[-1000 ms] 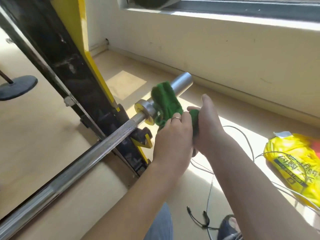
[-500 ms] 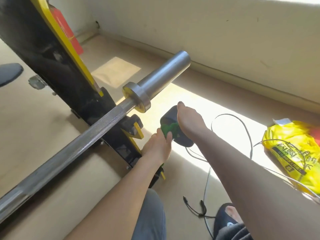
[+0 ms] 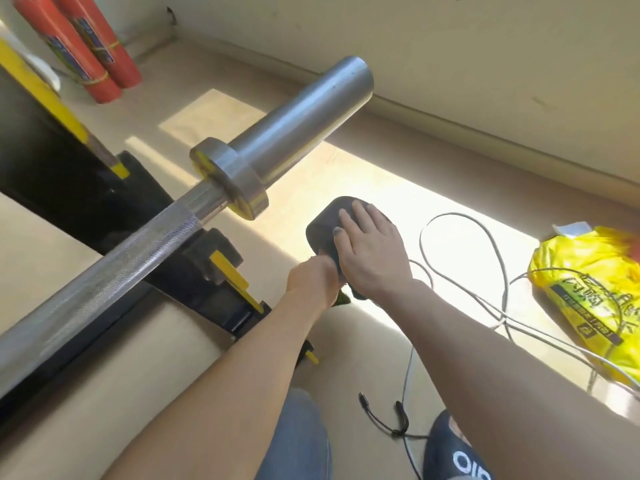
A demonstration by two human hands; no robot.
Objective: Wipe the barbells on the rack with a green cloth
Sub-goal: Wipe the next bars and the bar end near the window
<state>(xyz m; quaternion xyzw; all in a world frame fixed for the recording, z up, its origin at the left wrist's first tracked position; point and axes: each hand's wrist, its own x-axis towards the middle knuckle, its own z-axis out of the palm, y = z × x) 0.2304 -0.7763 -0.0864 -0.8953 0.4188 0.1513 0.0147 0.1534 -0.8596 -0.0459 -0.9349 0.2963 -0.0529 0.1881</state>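
Head view: the green cloth [image 3: 344,298] has been taken off the barbell [image 3: 298,133] and lowered below its collar, where only a scrap shows, gripped by the curled left hand [image 3: 313,284]. The right hand [image 3: 372,251] lies flat-fingered on a dark object [image 3: 325,223]. Wiping appears paused.

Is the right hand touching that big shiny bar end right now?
Apart. The head view shows the right hand lying flat on a dark rounded object lower down, with sunlit floor visible between it and the bar's sleeve.
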